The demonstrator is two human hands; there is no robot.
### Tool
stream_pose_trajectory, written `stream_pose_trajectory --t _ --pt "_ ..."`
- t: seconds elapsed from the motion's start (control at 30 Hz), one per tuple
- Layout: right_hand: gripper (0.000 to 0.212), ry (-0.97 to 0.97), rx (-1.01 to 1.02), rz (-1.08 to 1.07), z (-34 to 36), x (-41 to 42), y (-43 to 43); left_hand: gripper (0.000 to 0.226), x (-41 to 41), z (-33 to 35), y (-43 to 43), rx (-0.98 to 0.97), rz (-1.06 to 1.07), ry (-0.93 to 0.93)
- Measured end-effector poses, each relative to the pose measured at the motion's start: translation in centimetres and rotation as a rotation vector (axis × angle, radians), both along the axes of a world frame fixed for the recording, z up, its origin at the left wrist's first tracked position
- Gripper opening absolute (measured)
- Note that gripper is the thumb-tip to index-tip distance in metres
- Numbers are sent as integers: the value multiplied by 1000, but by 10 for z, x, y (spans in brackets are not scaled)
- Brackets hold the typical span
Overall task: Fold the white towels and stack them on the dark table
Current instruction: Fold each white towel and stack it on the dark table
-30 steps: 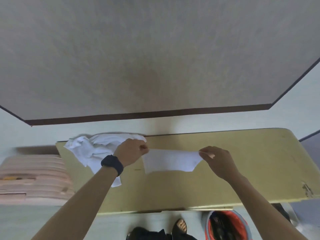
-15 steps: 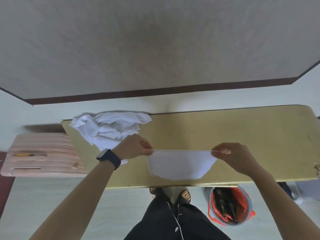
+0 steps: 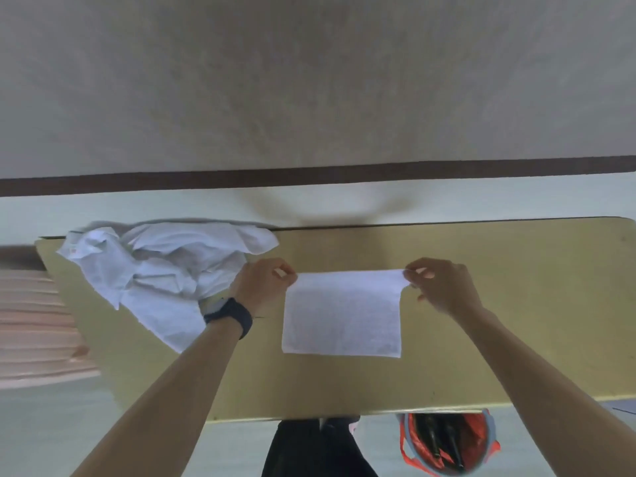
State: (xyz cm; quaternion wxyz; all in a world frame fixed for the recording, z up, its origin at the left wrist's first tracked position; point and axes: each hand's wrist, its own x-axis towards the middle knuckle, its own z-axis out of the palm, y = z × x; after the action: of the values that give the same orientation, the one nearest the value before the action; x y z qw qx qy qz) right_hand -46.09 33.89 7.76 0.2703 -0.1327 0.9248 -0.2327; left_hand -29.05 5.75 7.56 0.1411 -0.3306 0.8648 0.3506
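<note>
A white towel [image 3: 342, 315] lies as a flat rectangle on the yellowish table [image 3: 499, 321], in the middle. My left hand [image 3: 263, 284] pinches its far left corner and my right hand [image 3: 444, 282] pinches its far right corner. A crumpled heap of white towels [image 3: 158, 270] sits on the table's far left, just left of my left wrist, which wears a dark watch. The heap's front flap reaches toward my left forearm.
A pink slatted object [image 3: 31, 325] stands left of the table. Below the near table edge are my dark trousers [image 3: 316, 449] and a bucket with a red liner [image 3: 447, 442] on the pale floor. A wall with a dark baseboard [image 3: 309, 177] runs behind.
The towel hung sagging between my hands before; now it lies spread flat on the table as a rectangle. Both hands moved forward over the table, still holding the far corners.
</note>
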Motion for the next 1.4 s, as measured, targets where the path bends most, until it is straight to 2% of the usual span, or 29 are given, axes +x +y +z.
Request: stream_pose_trajectory --t 0.1,0.17,0.23,0.37,0.5,0.77,1.1,1.4 --pt "10 7 -116 -122 -21 12 1 3 5 -19 9 188 240 72" --pt "12 -27 -173 -219 -30 27 6 11 15 -24 18 310 399 111" --pt "13 -61 -207 -311 -42 45 14 17 27 -31 27 361 499 143" --pt "14 -128 -253 -464 -72 80 30 15 53 -50 46 423 676 153" --pt "29 -218 -221 -567 -92 103 44 38 74 -64 64 492 802 114" --pt "8 -240 -133 -590 -98 110 52 29 87 -77 79 405 793 -40" --pt "18 -169 -54 -528 -92 113 48 23 89 -84 88 304 778 -154" --pt "12 -82 -108 -481 -95 123 45 11 87 -75 94 155 644 -138"
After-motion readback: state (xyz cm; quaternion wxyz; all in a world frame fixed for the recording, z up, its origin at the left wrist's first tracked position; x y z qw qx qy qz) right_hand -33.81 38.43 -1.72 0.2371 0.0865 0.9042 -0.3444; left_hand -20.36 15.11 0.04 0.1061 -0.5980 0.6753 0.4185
